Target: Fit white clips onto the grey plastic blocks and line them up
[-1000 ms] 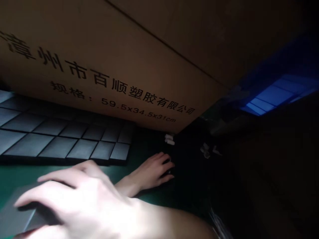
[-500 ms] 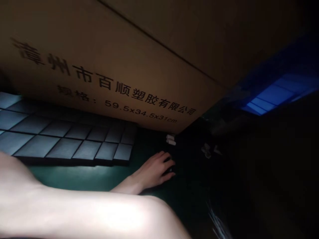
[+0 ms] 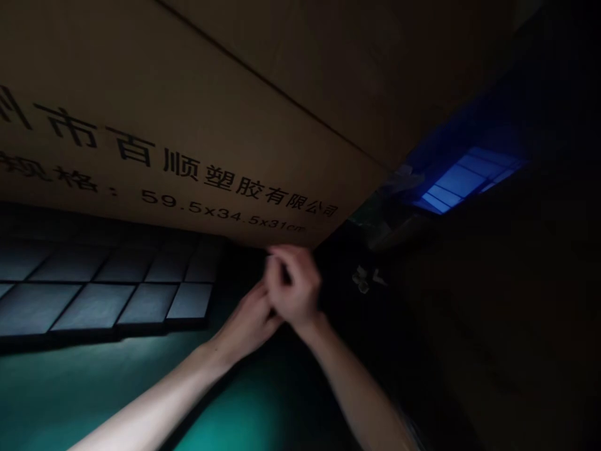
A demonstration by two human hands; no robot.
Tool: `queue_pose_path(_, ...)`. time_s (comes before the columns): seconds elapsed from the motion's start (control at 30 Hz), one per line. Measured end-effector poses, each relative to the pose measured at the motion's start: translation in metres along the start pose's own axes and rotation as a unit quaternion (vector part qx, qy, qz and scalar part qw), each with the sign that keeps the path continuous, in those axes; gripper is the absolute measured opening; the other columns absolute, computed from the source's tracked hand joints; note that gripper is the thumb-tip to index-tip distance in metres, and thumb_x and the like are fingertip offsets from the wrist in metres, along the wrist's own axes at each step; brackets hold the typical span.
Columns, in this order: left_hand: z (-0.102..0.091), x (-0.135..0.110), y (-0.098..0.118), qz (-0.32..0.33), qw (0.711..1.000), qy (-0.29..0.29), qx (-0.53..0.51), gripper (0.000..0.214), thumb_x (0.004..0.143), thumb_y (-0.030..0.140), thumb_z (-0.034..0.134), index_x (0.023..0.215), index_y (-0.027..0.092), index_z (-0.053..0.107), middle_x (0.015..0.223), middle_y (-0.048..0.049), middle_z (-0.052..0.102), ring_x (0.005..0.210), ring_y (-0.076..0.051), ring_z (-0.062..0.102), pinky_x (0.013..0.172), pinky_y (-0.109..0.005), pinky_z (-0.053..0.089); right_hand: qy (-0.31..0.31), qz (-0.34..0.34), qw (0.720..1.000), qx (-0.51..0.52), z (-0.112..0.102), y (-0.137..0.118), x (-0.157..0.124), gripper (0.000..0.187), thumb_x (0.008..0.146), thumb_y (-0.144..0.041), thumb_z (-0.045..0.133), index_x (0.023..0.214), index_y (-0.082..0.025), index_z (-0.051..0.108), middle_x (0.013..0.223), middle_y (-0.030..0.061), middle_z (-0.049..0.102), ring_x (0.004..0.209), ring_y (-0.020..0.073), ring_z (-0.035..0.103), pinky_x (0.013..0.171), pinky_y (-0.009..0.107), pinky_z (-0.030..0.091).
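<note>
Right hand: pinching a thin dark thing with its fingers, just below the cardboard box
Left hand: pressing against the right hand, just below the box; its grip is hard to see

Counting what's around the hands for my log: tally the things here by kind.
Cardboard carton: 1
Dark grid-patterned mat: 1
Green work surface: 1
Cluster of small pale pieces: 1
Left hand: 1
Right hand: 1
Total: 6
</note>
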State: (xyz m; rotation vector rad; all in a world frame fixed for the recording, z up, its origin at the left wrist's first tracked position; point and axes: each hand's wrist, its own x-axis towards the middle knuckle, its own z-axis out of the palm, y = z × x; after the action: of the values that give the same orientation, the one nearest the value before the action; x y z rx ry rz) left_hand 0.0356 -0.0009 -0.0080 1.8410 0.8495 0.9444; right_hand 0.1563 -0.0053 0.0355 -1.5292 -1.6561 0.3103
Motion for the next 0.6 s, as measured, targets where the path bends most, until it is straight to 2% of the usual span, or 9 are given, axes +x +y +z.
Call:
queue_pose_path(0.07,-0.001,0.002,0.0,0.01,1.0,0.006,0.013,0.041,0.092,0.048,0.053,0.113,0.017,0.07,0.115,-0.0091,0.069,0.109,-0.027,0.064,0.095,-0.04,0.054,0.161,0.028,0.979,-0.123,-0.053,0.054,0.003,0.037,0.098,-0.046,0.043,0.117,-0.022,0.064,0.123,0.012,0.063,0.124,0.0275,0.052,0.112,0.048,0.037)
queue_pose_path(0.1,-0.002,0.003,-0.001,0.015,1.0,0.009,0.021,0.041,0.094,0.048,0.052,0.115,0.017,0.068,0.116,-0.01,0.068,0.109,-0.028,0.065,0.094,-0.043,0.053,0.209,0.064,0.964,-0.153,-0.08,0.082,0.002,0.044,0.099,-0.047,0.037,0.12,-0.016,0.061,0.125,0.0174,0.06,0.127,0.0307,0.049,0.112,0.053,0.033)
queue_pose_path(0.17,-0.004,0.004,-0.001,0.007,0.999,0.021,0.03,0.041,0.097,0.049,0.049,0.116,0.018,0.066,0.116,-0.0109,0.068,0.106,-0.029,0.066,0.091,-0.045,0.053,0.245,0.107,0.943,-0.199,-0.123,0.131,-0.005,0.053,0.096,-0.051,0.035,0.123,-0.012,0.059,0.127,0.0227,0.057,0.131,0.036,0.045,0.11,0.059,0.031)
queue_pose_path(0.23,-0.005,0.004,-0.001,-0.005,0.999,0.019,0.03,0.041,0.098,0.052,0.047,0.115,0.019,0.066,0.114,-0.0093,0.069,0.104,-0.027,0.067,0.087,-0.041,0.054,0.231,0.132,0.936,-0.232,-0.146,0.169,-0.017,0.057,0.088,-0.058,0.048,0.115,-0.01,0.063,0.122,0.0247,0.06,0.127,0.0389,0.048,0.106,0.058,0.035)
queue_pose_path(0.33,-0.007,0.005,0.001,-0.023,0.999,0.013,0.028,0.042,0.098,0.054,0.047,0.115,0.022,0.067,0.114,-0.0066,0.07,0.103,-0.025,0.068,0.084,-0.037,0.055,0.175,0.139,0.939,-0.263,-0.147,0.202,-0.033,0.053,0.082,-0.06,0.056,0.099,-0.012,0.07,0.106,0.0198,0.069,0.111,0.0341,0.06,0.099,0.049,0.044)
queue_pose_path(0.47,-0.008,0.006,0.001,-0.032,0.999,0.024,0.022,0.042,0.097,0.055,0.047,0.113,0.023,0.069,0.113,-0.0055,0.071,0.102,-0.024,0.069,0.082,-0.035,0.055,0.131,0.121,0.939,-0.293,-0.132,0.219,-0.043,0.046,0.086,-0.056,0.052,0.095,-0.015,0.071,0.095,0.0134,0.072,0.094,0.0255,0.066,0.089,0.039,0.05)
queue_pose_path(0.53,-0.008,0.006,-0.001,-0.036,0.999,0.025,0.015,0.042,0.097,0.056,0.047,0.112,0.024,0.069,0.113,-0.0054,0.072,0.102,-0.025,0.069,0.082,-0.034,0.055,0.148,0.113,0.931,-0.313,-0.134,0.223,-0.045,0.046,0.089,-0.054,0.049,0.099,-0.015,0.07,0.102,0.0146,0.071,0.1,0.0258,0.065,0.093,0.039,0.049)
queue_pose_path(0.6,-0.008,0.007,-0.001,-0.038,0.999,0.023,0.011,0.041,0.096,0.056,0.048,0.112,0.024,0.069,0.113,-0.0055,0.072,0.103,-0.025,0.068,0.083,-0.035,0.055,0.193,0.119,0.914,-0.337,-0.147,0.227,-0.043,0.048,0.095,-0.049,0.04,0.107,-0.013,0.068,0.111,0.0192,0.068,0.11,0.0282,0.061,0.1,0.044,0.045)
